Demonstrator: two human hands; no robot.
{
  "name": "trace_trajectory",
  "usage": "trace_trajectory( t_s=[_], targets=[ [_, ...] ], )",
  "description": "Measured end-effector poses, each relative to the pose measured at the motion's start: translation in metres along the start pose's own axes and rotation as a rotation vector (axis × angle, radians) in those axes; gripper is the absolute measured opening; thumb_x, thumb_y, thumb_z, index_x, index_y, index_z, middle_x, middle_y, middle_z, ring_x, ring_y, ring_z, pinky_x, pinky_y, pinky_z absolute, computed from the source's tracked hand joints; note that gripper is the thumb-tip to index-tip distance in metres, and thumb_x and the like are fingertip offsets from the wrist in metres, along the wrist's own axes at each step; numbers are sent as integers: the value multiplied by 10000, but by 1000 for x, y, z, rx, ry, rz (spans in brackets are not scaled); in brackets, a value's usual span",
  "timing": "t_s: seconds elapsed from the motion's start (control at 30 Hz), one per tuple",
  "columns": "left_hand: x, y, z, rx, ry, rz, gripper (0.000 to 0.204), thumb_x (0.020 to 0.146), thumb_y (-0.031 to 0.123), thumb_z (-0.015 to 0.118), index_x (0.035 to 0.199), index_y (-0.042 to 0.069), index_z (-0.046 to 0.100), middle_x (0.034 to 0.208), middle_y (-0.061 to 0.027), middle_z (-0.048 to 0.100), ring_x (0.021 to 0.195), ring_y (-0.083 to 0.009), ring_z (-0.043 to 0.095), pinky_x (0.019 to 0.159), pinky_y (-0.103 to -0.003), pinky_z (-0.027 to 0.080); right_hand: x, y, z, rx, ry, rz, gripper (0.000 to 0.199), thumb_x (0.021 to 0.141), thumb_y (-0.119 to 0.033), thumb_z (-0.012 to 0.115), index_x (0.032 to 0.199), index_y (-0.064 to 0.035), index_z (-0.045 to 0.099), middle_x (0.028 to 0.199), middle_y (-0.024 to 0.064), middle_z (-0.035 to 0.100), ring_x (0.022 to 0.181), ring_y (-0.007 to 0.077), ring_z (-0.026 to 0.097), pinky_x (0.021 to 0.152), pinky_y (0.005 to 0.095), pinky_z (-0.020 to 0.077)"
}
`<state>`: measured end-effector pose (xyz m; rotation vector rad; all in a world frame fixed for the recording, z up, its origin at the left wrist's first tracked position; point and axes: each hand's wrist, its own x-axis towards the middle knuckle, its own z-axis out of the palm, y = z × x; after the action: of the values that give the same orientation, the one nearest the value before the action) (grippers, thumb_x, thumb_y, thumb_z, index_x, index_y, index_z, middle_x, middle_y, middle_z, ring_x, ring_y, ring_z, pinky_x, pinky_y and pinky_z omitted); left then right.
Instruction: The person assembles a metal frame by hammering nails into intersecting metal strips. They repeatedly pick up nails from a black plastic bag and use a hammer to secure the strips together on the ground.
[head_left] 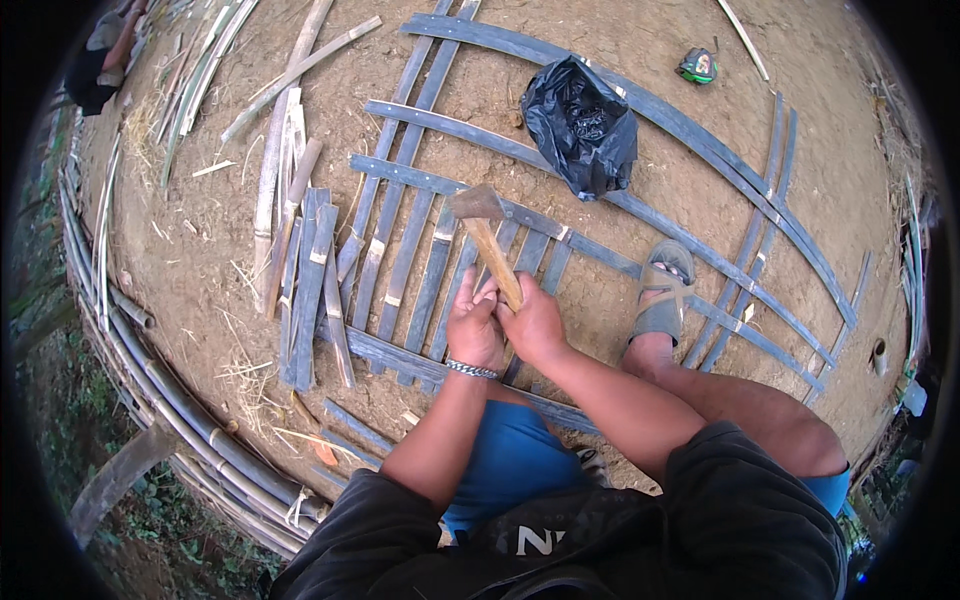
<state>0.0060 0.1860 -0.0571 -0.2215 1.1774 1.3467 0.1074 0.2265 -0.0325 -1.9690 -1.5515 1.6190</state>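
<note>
My right hand (535,325) is closed round the wooden handle of a hatchet-like tool (492,260). Its broad brown head points away from me, over the slats. Close against the right hand is my left hand (475,330), its thumb and some fingers pinched together and one finger pointing forward. Anything small in that pinch is hidden. Below both hands lies a lattice frame (437,262) of dark split-bamboo strips, several short slats crossing between two long rails. My sandalled foot (662,300) rests on one of its long strips.
An open black plastic bag (582,130) sits on the curved strips ahead. A tape measure (698,66) lies at the far right. Loose dark slats (310,290) are piled left of the lattice. Bamboo poles (200,410) edge the ground at left; another person (100,60) shows at far left.
</note>
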Motion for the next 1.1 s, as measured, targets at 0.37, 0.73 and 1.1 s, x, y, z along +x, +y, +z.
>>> trace_trajectory(
  t_s=[0.37,0.73,1.1],
  targets=[
    [9,-3,-26,463,22,120,116,1002,99,704,1089,34,663,973,-57,747,868,-142,729,754,-309,592,7,13,-4,169,21,-32,407,832,-147,805,1155,-31,585,965,168,749,934,376,743,797,465,582],
    [21,44,-12,818,-422,-84,126,955,125,769,1002,12,738,946,-26,756,867,-93,689,784,-272,549,31,11,-62,219,-247,-44,480,796,-89,824,1201,-14,577,905,94,726,824,209,710,762,364,560],
    [39,28,23,1270,-272,412,169,898,164,810,970,18,761,878,-110,766,786,-182,710,718,-303,541,40,18,-83,7,93,-86,472,848,-231,846,1170,-2,587,904,184,708,847,313,710,774,426,541]
  ],
)
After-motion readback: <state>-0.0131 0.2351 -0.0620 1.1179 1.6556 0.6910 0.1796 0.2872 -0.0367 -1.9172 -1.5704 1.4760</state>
